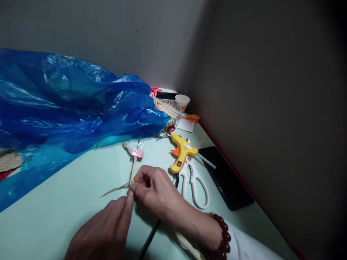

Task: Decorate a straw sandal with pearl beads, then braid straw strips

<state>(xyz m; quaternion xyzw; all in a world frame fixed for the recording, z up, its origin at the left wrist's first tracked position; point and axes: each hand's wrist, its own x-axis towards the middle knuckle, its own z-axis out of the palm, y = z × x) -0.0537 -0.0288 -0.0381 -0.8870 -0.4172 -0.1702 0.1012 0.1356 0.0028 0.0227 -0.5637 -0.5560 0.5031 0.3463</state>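
Head view: The two hands meet at the lower end of a thin, twisted cord (133, 169), near the middle of the desk (67, 202). The right hand (158, 187) pinches the cord between thumb and forefinger. The left hand (104, 225) approaches from the lower left, its forefinger extended to the same point and its tip against the right thumb. The left thumb is hidden, so whether this hand grips the cord cannot be told.

A pink binder clip (137, 154) is fixed across the upper part of the cord. A loose, narrow strip (115, 189) extends left from the pinch point and tapers to a tip. A thicker twisted length (187, 243) shows below the right wrist, which carries a dark red bead bracelet (225, 234).

Right of the cord, a yellow glue gun (183, 150) lies on its side, with a glue stick (207, 160) projecting from its rear. White-handled scissors (199, 189) lie just beside it, partly behind the right forearm. A black flat device (227, 186) rests near the right edge. A blue plastic sheet (81, 104) covers the rear left; a woven basket (170, 110) and a cup (183, 100) stand in the corner.
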